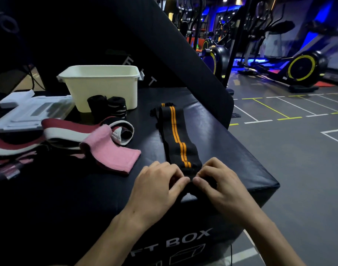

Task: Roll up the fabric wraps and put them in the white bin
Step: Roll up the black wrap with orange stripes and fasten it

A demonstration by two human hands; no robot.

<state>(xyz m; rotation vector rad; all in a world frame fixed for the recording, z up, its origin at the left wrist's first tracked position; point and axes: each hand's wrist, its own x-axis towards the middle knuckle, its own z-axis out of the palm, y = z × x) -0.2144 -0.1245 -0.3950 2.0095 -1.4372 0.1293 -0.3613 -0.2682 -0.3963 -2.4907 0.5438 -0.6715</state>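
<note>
Left hand (156, 184) and right hand (220, 182) are pinching the near end of the black wrap with 2 orange stripes (176, 139), curled fingers (180, 184) gripping it. Wrap is lying lengthwise near the soft box's right edge (247, 150); white bin (101, 87) is standing far-left.

Left hand (157, 186) and right hand (219, 184) pinch black orange-striped wrap (176, 135) end

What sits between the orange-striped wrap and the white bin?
Two rolled black wraps stand against the white bin's front wall, left of the orange-striped wrap both hands are pinching. They don't cover the open top; lifting over them looks clear.
</note>
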